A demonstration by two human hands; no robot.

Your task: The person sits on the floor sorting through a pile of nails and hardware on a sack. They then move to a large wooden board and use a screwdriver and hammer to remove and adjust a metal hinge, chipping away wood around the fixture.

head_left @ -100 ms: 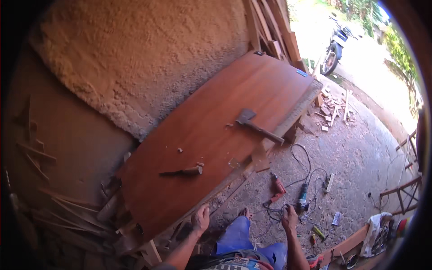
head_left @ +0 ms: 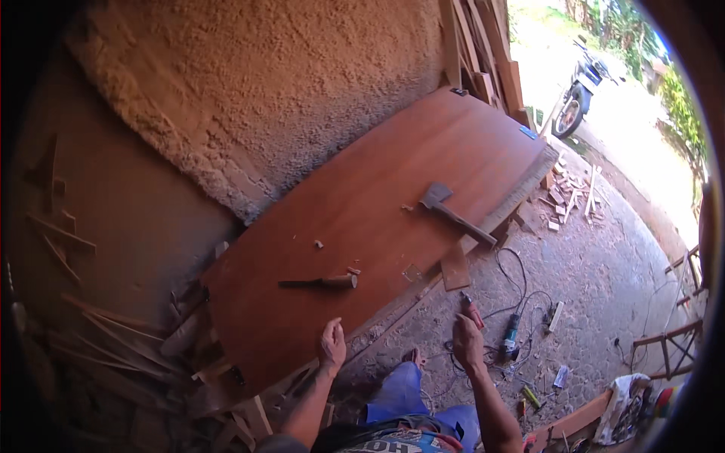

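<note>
A reddish-brown wooden door panel (head_left: 377, 196) lies slantwise across the bench before me. My left hand (head_left: 332, 347) hovers by its near edge, fingers loosely bent, with nothing visible in them. Over the floor, to the right of the panel, is my right hand (head_left: 468, 346); its fingers point away and are mostly hidden. A chisel (head_left: 338, 281) with a wooden handle rests on the panel, beyond my left hand. Farther right lies a hatchet (head_left: 436, 198), its handle reaching over the panel's edge. The red power drill (head_left: 472, 311) on the floor is partly covered by my right hand.
An angle grinder (head_left: 511, 336) and tangled cords lie beside the drill, near a power strip (head_left: 556, 317). A small board (head_left: 455, 268) juts from the bench. Wood offcuts (head_left: 566, 198) litter the floor; a motorcycle (head_left: 578, 98) stands outside. A rough wall (head_left: 264, 90) rises behind.
Both my hands have moved up and forward, the right one also slightly left, now overlapping the drill. The view has shifted, so the panel appears farther right. Chisel and hatchet stay on the panel.
</note>
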